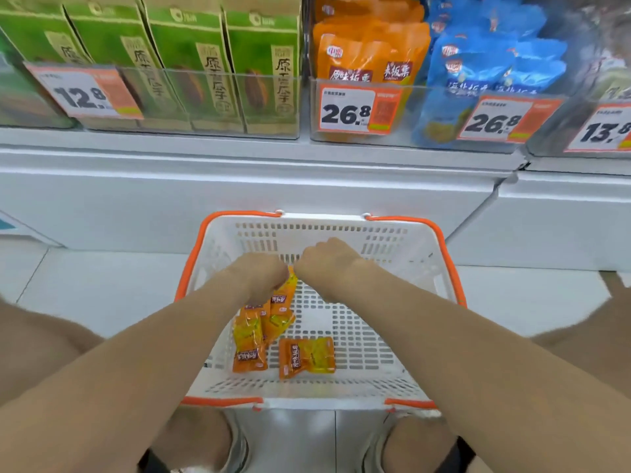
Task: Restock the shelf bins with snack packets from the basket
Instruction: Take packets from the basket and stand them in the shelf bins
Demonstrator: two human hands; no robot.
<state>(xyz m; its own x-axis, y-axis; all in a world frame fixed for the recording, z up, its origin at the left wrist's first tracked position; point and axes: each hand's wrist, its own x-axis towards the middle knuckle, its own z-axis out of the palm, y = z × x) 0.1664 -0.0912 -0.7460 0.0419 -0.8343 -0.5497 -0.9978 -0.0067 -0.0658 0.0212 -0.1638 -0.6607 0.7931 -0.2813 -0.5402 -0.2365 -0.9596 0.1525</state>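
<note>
**Both hands down in the basket, left one on the orange packets**

- Basket (392, 233): white plastic with slotted walls, a grid floor and an orange rim. It sits on pale floor tile between the person's knees.
- Left hand (263, 274): seen from the back, fingers curled down and gripping the top of a cluster of packets (278, 307). These are small glossy orange-and-yellow film pouches with a dark red label strip. The characters on them are too small to read.
- Right hand (327, 264): just beside the left and knuckles up. Its fingers are tucked out of sight, so I cannot tell if it holds anything.
- Single packet (306, 357): same kind, lying flat on the basket floor, nearer the body than both hands.
- Clear bin (409, 104): beyond the hands and up on the white shelf. It holds larger orange bags (368, 52) of the same colouring, and its price tag (355, 110) reads 26.8.
- Right of that bin are blue bags (495, 63), also tagged 26.8.
- Left of it are green cartons (191, 63) with vertical Chinese characters, tagged 12.8.
</note>
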